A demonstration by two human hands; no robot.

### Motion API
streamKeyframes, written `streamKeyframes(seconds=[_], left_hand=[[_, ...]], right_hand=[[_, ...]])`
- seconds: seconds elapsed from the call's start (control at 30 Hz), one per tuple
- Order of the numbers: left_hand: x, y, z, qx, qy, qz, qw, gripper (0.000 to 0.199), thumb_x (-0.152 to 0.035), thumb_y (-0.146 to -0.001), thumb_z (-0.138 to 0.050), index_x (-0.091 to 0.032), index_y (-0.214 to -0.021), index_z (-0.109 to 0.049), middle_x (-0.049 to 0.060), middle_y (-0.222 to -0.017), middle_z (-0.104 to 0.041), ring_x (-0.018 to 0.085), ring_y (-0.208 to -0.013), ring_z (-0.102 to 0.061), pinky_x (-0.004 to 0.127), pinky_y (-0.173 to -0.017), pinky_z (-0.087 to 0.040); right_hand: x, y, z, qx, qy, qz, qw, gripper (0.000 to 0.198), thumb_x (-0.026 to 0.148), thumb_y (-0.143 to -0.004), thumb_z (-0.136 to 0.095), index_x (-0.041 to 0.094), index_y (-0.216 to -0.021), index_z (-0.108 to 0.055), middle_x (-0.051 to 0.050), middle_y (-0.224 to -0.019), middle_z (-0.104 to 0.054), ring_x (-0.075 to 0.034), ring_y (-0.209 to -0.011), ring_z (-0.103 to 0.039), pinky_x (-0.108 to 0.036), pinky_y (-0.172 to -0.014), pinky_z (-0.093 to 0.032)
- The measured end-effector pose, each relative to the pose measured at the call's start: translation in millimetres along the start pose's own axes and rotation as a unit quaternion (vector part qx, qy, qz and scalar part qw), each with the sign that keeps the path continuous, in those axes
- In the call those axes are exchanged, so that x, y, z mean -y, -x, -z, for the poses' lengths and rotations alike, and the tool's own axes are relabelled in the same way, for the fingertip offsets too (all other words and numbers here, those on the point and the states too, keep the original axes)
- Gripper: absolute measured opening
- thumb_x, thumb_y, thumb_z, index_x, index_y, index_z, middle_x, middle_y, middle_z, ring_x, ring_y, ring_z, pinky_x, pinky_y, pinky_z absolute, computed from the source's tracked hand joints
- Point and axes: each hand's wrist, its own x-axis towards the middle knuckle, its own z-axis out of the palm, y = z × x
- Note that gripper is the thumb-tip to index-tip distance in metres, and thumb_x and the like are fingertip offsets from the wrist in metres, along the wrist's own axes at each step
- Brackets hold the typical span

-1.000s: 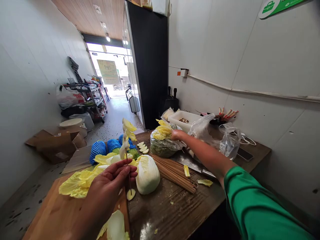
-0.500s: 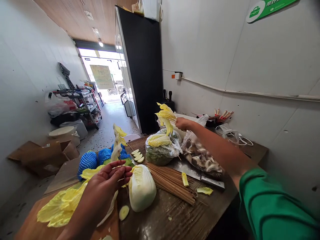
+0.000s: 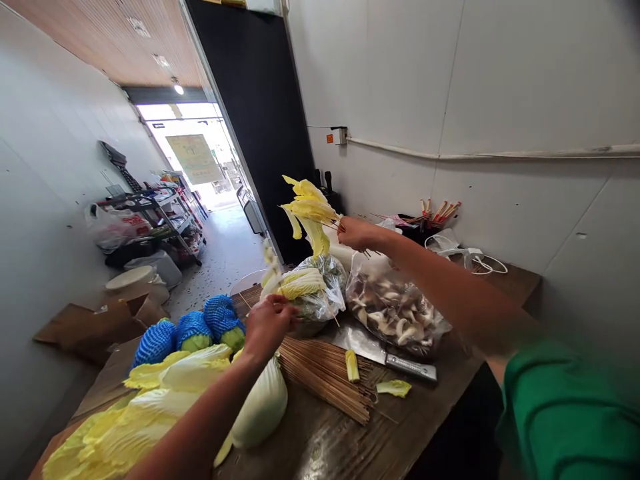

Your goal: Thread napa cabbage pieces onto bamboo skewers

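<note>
My right hand [image 3: 361, 235] is closed round the thin ends of several skewers. Yellow cabbage leaves [image 3: 310, 203] are threaded on their far ends, above a clear plastic bag [image 3: 336, 293]. My left hand [image 3: 270, 321] pinches another skewer, with a pale, blurred strip of cabbage leaf [image 3: 270, 263] on it. Beside that hand, a threaded bundle of yellow leaf [image 3: 303, 283] rests on top of the bag. Below lies a cut Chinese cabbage [image 3: 261, 407], partly covered by my left forearm. Loose cabbage leaves [image 3: 110, 433] are spread on the left.
A pile of bare skewers [image 3: 323, 380] lies mid-table, beside a cleaver [image 3: 410, 367]. Behind the cleaver sits a bag of mushrooms [image 3: 395, 307]. Several vegetables in blue foam nets [image 3: 193, 330] stand at the left. Leaf scraps [image 3: 394, 388] lie near the table's front edge.
My left hand has moved right and forward with its skewer, close to the plastic bag. My right hand still holds the skewers of cabbage leaves. The camera view has shifted and tilted.
</note>
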Motion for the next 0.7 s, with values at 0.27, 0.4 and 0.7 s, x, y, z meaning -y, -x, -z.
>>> streamKeyframes(seconds=[0.27,0.4,0.7], left_hand=[[22.1,-20.8,-63.9,0.078,-0.106,0.069,0.989,0.012,-0.007,-0.06,-0.057,-0.018,-0.065,-0.055,0.001,-0.038,-0.056,0.022,-0.033,-0.056,0.028,-0.034,-0.042],[29.5,-17.0,-77.7,0.104,-0.157,0.083,0.979,0.008,-0.012,-0.068,-0.052,-0.016,-0.073,-0.056,0.001,-0.037,-0.055,0.021,-0.031,-0.054,0.026,-0.033,-0.038],[26.6,1.6,-81.2,0.039,-0.193,0.036,0.98,0.026,-0.022,-0.083,-0.042,-0.01,-0.104,-0.051,0.006,-0.052,-0.063,0.015,-0.037,-0.055,0.023,-0.039,-0.038]], right_hand=[[-18.4,9.0,4.4,-0.035,0.002,0.089,0.995,0.012,0.005,-0.072,-0.048,0.012,-0.066,-0.057,-0.001,-0.056,-0.05,-0.009,-0.05,-0.044,-0.02,-0.045,-0.027],[-22.6,11.2,3.4,-0.033,0.004,0.116,0.993,0.009,0.007,-0.071,-0.05,0.013,-0.069,-0.056,-0.001,-0.064,-0.055,-0.01,-0.057,-0.047,-0.019,-0.047,-0.028],[-17.5,8.5,-3.6,-0.051,0.028,0.099,0.993,0.012,0.008,-0.075,-0.048,0.012,-0.082,-0.058,-0.007,-0.083,-0.064,-0.013,-0.071,-0.053,-0.019,-0.055,-0.032]])
